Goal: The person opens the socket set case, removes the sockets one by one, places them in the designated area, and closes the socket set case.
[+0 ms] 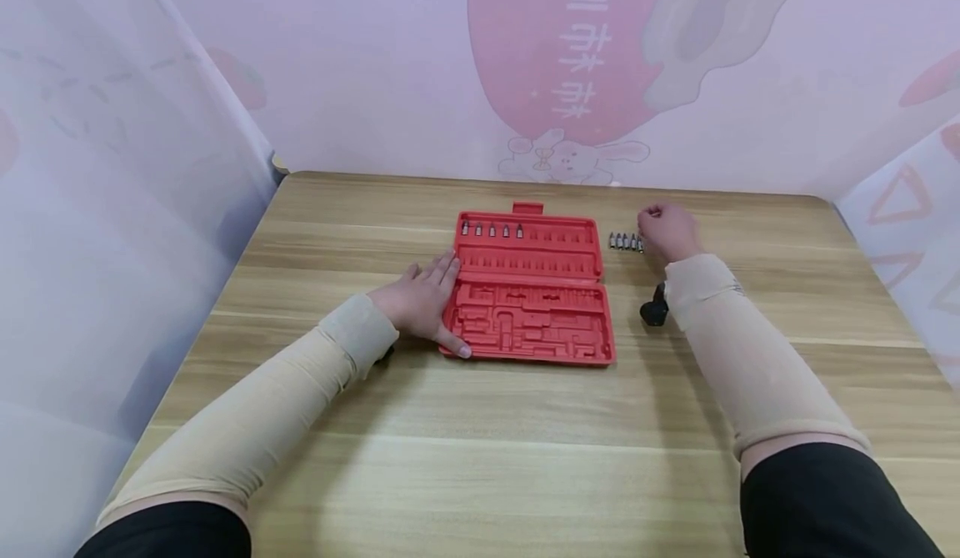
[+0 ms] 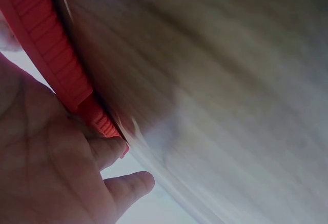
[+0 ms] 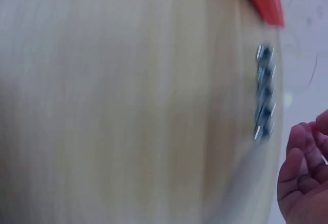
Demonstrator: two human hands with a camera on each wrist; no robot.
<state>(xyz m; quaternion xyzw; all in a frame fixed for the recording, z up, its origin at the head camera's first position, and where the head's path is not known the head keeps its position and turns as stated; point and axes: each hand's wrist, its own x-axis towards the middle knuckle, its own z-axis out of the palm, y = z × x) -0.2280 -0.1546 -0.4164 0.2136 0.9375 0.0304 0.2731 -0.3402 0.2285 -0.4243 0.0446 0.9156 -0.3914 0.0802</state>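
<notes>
My left hand (image 1: 423, 299) lies along the left side of an opened red plastic tool case (image 1: 531, 281). Its fingers are straight and its thumb touches the front corner. In the left wrist view, the palm (image 2: 46, 152) is beside the case's ridged red edge (image 2: 56, 55). Several short metal screwdriver bits (image 1: 492, 230) stand in the upper row of slots in the case's far half. My right hand (image 1: 670, 231) hovers just right of a short row of loose bits (image 1: 626, 242). Its fingers (image 3: 294, 167) are bent; whether they pinch anything is not visible.
Both case halves lie flat on a wooden table (image 1: 480, 458). A pale printed cloth (image 1: 375, 66) stands behind the table's far edge, with more cloth at both sides. A black wrist device (image 1: 655, 308) hangs under the right cuff.
</notes>
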